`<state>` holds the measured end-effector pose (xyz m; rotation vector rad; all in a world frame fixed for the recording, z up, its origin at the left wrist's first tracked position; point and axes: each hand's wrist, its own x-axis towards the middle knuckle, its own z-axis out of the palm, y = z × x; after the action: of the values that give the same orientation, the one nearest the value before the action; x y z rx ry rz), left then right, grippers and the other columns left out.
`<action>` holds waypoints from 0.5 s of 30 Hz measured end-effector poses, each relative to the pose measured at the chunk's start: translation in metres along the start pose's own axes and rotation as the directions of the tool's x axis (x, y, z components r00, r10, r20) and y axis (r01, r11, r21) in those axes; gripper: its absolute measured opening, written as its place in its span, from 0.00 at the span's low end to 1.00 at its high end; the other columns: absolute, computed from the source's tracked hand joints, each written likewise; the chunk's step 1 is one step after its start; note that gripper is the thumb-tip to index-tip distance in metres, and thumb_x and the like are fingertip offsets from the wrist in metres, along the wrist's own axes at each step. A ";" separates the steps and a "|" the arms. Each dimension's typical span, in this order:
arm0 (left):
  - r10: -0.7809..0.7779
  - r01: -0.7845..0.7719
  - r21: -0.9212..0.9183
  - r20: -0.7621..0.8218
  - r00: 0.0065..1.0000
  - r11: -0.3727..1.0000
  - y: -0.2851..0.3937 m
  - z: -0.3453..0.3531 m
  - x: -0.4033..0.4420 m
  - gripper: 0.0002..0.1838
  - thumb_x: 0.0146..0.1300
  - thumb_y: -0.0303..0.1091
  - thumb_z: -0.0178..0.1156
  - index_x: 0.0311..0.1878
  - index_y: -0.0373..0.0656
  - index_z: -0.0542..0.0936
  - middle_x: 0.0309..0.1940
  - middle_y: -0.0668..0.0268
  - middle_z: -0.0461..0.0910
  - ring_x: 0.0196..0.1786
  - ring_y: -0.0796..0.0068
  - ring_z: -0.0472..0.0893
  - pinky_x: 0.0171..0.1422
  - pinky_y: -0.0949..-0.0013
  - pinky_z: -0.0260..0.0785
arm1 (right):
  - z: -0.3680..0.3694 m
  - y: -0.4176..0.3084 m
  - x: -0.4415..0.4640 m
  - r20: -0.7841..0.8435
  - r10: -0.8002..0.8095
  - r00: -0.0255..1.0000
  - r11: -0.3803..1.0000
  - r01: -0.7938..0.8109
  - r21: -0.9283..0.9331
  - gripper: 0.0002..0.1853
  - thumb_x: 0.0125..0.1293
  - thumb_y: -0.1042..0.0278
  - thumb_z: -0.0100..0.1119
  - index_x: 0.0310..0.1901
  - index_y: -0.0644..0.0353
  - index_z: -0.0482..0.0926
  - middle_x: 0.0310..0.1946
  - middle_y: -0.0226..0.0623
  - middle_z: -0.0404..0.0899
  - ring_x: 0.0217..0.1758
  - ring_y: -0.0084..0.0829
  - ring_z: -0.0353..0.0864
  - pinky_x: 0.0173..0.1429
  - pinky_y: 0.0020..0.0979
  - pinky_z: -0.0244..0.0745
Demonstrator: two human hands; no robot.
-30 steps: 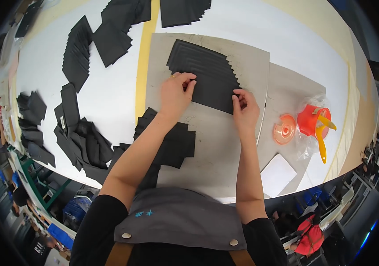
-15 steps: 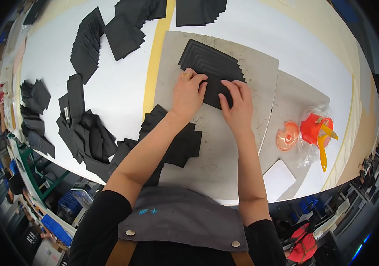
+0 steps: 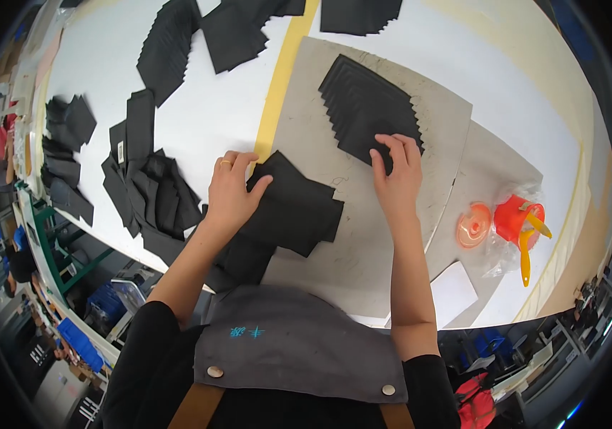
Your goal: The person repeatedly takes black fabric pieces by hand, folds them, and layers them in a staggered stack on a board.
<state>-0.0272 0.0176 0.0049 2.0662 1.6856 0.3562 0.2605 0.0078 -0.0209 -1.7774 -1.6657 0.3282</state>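
Observation:
A fanned stack of black pieces (image 3: 370,107) lies on the grey board (image 3: 435,129). My right hand (image 3: 397,168) is at the near edge of this stack, fingers apart and curved, with fingertips over the black material. My left hand (image 3: 234,187) is open at the left edge of a second pile of black pieces (image 3: 292,204), nearer to me, its thumb and fingers spread. Nothing shows between the fingers of either hand. Whether the left fingertips touch that pile is hard to tell.
On the right are a red pot (image 3: 512,218) with yellow-handled brushes (image 3: 525,261), an orange lid (image 3: 474,225) and a white pad (image 3: 453,292). More black piles (image 3: 145,196) lie left and at the back (image 3: 166,50). Yellow tape (image 3: 284,79) crosses the white table.
My left hand has left the fanned stack and moved left and nearer, to the second pile. My right hand stays by the stack. The whole view has shifted, moving the table's contents rightward.

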 end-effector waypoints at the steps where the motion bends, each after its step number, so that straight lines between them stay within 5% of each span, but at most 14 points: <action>1: -0.035 0.033 0.038 0.050 0.998 0.999 -0.002 -0.005 -0.013 0.22 0.56 0.36 0.71 0.52 0.40 0.78 0.46 0.57 0.77 0.51 0.55 0.76 0.55 0.58 0.70 | -0.004 -0.011 -0.008 0.103 0.019 0.994 0.997 -0.027 0.077 0.15 0.60 0.73 0.67 0.50 0.55 0.80 0.47 0.36 0.75 0.48 0.39 0.76 0.50 0.37 0.74; 3: -0.076 0.070 0.066 0.097 0.992 0.995 -0.012 -0.009 -0.035 0.28 0.54 0.38 0.74 0.55 0.40 0.75 0.41 0.57 0.78 0.44 0.58 0.79 0.50 0.59 0.72 | -0.008 -0.036 -0.027 0.402 0.080 0.912 0.964 -0.173 0.200 0.19 0.58 0.69 0.69 0.52 0.55 0.78 0.46 0.37 0.76 0.48 0.39 0.77 0.50 0.37 0.74; 6: -0.271 0.291 -0.070 0.211 0.939 0.954 -0.016 -0.006 -0.047 0.27 0.52 0.37 0.75 0.54 0.41 0.76 0.34 0.60 0.79 0.36 0.62 0.80 0.43 0.62 0.73 | 0.009 -0.068 -0.060 0.466 -0.087 0.881 0.973 -0.026 0.231 0.23 0.54 0.66 0.72 0.53 0.53 0.77 0.46 0.35 0.76 0.48 0.37 0.76 0.49 0.36 0.73; 8: -0.234 0.250 -0.076 0.174 0.957 0.965 -0.021 -0.004 -0.050 0.28 0.51 0.35 0.76 0.54 0.43 0.76 0.28 0.63 0.78 0.30 0.65 0.79 0.37 0.64 0.73 | 0.016 -0.079 -0.072 0.476 -0.115 0.872 0.986 0.042 0.162 0.25 0.53 0.65 0.73 0.53 0.52 0.76 0.45 0.33 0.75 0.47 0.36 0.75 0.49 0.35 0.73; 11: -0.318 0.366 -0.113 0.307 0.897 0.924 -0.017 -0.008 -0.047 0.28 0.52 0.34 0.75 0.56 0.44 0.75 0.41 0.58 0.78 0.41 0.59 0.80 0.44 0.60 0.74 | 0.018 -0.085 -0.075 0.499 -0.115 0.859 0.993 0.101 0.056 0.25 0.50 0.64 0.74 0.52 0.51 0.76 0.42 0.31 0.74 0.48 0.34 0.74 0.48 0.35 0.72; 13: -0.141 0.155 -0.216 0.079 0.987 0.964 -0.011 -0.007 -0.050 0.30 0.49 0.33 0.76 0.57 0.44 0.76 0.50 0.58 0.75 0.51 0.57 0.78 0.52 0.59 0.74 | 0.018 -0.086 -0.075 0.511 -0.092 0.855 0.996 0.090 0.029 0.24 0.50 0.65 0.74 0.50 0.50 0.76 0.40 0.30 0.73 0.48 0.33 0.74 0.48 0.35 0.72; 15: -0.006 0.014 -0.158 0.052 0.999 0.987 -0.005 -0.009 -0.048 0.32 0.48 0.33 0.77 0.58 0.45 0.76 0.53 0.58 0.74 0.55 0.56 0.75 0.57 0.57 0.72 | 0.019 -0.085 -0.076 0.594 -0.067 0.802 0.998 0.049 0.046 0.19 0.51 0.66 0.73 0.44 0.52 0.76 0.42 0.29 0.74 0.47 0.35 0.74 0.50 0.37 0.72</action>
<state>-0.0467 -0.0270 0.0142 1.9349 1.5840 0.4154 0.1705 -0.0623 -0.0021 -1.6924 -2.1188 0.9633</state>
